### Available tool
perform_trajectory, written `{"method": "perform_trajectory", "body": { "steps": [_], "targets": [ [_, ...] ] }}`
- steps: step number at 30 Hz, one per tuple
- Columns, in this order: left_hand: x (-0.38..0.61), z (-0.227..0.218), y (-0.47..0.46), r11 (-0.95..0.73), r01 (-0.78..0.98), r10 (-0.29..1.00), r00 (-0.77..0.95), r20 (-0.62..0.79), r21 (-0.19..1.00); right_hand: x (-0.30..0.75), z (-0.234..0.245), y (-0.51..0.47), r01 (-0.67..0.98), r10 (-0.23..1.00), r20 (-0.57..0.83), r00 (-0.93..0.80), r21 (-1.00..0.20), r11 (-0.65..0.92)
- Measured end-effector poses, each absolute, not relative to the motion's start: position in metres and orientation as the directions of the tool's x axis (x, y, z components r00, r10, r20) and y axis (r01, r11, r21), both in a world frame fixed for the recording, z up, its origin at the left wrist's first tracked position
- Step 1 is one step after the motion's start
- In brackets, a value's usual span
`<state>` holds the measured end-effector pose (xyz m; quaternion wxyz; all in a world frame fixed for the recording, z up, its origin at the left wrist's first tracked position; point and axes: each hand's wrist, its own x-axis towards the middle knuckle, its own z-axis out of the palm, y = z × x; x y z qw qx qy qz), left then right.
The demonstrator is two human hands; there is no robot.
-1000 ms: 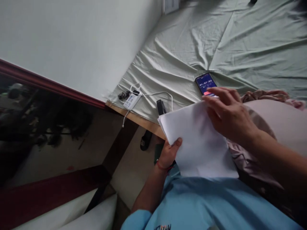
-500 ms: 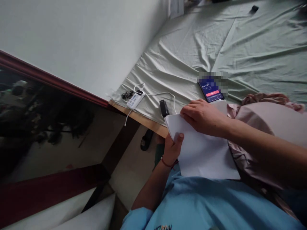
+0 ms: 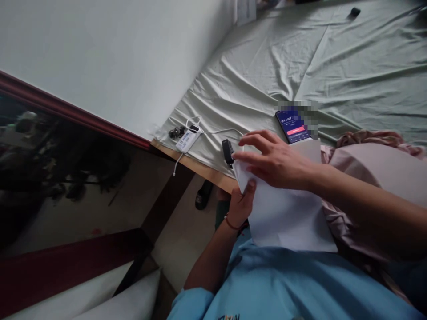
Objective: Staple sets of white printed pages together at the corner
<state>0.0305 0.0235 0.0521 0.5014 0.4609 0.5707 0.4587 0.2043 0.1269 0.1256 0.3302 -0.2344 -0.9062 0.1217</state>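
White paper sheets [image 3: 290,218] rest on my lap against the blue shirt, their upper edge by the bed. My left hand [image 3: 241,205] grips their left edge, thumb on top and fingers underneath. Over the upper left corner, my right hand [image 3: 276,162] is open with its fingers spread; whether a fingertip touches the paper I cannot tell. A small black block-shaped object [image 3: 227,152] is right beside that corner, close to my right fingertips. Just beyond the top edge of the paper lies a phone [image 3: 294,126] with a lit timer screen.
A white power strip or adapter [image 3: 188,140] with a white cable lies near the wooden bed edge [image 3: 213,174]. Pink cloth [image 3: 376,169] is bunched at right. The wall [image 3: 110,58] borders the bed [image 3: 350,71] on the left. A dark slipper [image 3: 203,195] is on the floor.
My right hand has lifted and spread its fingers, shifting slightly left toward the paper's corner. The paper's right side has shifted a little right. My left hand keeps its hold.
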Motion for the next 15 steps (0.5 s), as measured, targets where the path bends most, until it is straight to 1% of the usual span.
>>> {"method": "perform_trajectory", "body": {
  "steps": [2, 4, 6, 9, 11, 13, 15],
  "targets": [
    [0.029, 0.050, 0.026, 0.101, 0.164, 0.990, -0.118, -0.082, 0.981, 0.200, 0.126, 0.123, 0.288, 0.406, 0.575, -0.711, -0.289, 0.913],
    [0.028, 0.050, 0.028, 0.079, 0.233, 0.990, -0.136, -0.048, 0.969, 0.196, 0.127, 0.121, 0.243, 0.343, 0.560, -0.754, -0.249, 0.938],
    [0.028, 0.052, 0.029, 0.072, 0.262, 0.993, -0.109, -0.045, 0.962, 0.194, 0.128, 0.121, 0.247, 0.342, 0.541, -0.769, -0.242, 0.938],
    [0.029, 0.058, 0.027, 0.080, 0.275, 0.997, -0.018, -0.078, 0.958, 0.195, 0.127, 0.123, 0.279, 0.367, 0.531, -0.764, -0.241, 0.930],
    [0.030, 0.060, 0.026, 0.088, 0.277, 0.995, 0.019, -0.098, 0.957, 0.196, 0.125, 0.125, 0.282, 0.360, 0.530, -0.768, -0.226, 0.932],
    [0.030, 0.060, 0.025, 0.095, 0.268, 0.994, 0.018, -0.104, 0.959, 0.196, 0.123, 0.125, 0.272, 0.342, 0.528, -0.777, -0.208, 0.940],
    [0.030, 0.057, 0.024, 0.132, 0.204, 0.991, -0.014, -0.132, 0.970, 0.195, 0.123, 0.125, 0.273, 0.343, 0.529, -0.776, -0.209, 0.939]
  ]
}}
